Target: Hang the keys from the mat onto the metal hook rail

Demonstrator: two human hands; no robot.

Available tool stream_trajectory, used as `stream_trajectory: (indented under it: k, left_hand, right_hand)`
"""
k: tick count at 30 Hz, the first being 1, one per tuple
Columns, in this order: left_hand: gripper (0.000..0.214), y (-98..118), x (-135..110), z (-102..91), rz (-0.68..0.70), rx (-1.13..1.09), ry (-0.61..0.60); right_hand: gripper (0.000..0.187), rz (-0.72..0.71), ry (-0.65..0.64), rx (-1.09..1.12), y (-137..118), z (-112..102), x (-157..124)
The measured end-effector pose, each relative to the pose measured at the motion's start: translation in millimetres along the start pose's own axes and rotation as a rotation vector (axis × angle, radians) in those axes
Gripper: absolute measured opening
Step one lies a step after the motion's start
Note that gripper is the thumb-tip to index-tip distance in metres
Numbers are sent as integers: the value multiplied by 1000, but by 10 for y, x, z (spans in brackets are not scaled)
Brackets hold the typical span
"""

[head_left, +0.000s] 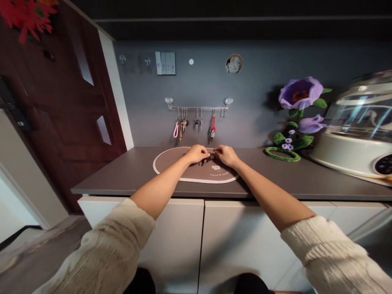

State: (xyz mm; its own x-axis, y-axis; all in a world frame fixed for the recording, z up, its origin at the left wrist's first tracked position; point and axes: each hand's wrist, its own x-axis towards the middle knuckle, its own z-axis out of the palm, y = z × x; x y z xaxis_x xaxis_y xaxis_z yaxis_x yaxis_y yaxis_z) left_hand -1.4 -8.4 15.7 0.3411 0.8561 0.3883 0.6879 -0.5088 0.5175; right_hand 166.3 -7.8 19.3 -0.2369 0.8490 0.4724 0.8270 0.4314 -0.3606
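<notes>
A small dark bunch that looks like keys [207, 159] is between my two hands, just above or on the brown oval mat [171, 166] with its white border. My left hand [197, 154] pinches it from the left, the fingers closed. From the right, my right hand [226, 155] grips its other end between thumb and fingers. The fingers cover much of the bunch, so its exact parts are hard to make out. Behind the hands, a clear wall rail [199, 108] carries several key sets [183, 123] and a red-corded key [212, 130].
The mat lies on a dark grey countertop [122, 171] above white cabinet doors [174, 237]. To the right stand a purple fabric flower [301, 96] with a green ring base and a white appliance with a clear cover [355, 143]. A dark red door [67, 110] is at left.
</notes>
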Motion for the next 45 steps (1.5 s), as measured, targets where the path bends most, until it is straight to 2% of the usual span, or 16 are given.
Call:
stream_trajectory:
  k: [3, 10, 23, 28, 35, 41, 45]
  left_hand:
    - [23, -41, 5, -32, 5, -70, -21]
    - [16, -120, -11, -100, -23, -252, 58]
    - [17, -71, -15, -182, -123, -737, 123]
    - [19, -50, -8, -220, -146, -879, 143]
    - [19, 21, -29, -248, -91, -1023, 133]
    - [19, 50, -31, -241, -66, -1169, 109]
    - [20, 58, -26, -230, -54, -1242, 89]
  right_hand:
    - [23, -7, -9, -24, -17, 0, -8]
    - [23, -3, -13, -31, -17, 9, -3]
    - [21, -27, -9, -14, -55, 5, -37]
    - [19, -40, 57, 102, -131, -21, -57]
    - [19, -88, 129, 369, -228, -54, -97]
    - [23, -191, 206, 400, -249, -61, -113]
    - [20, -275, 258, 336, -273, -57, -120]
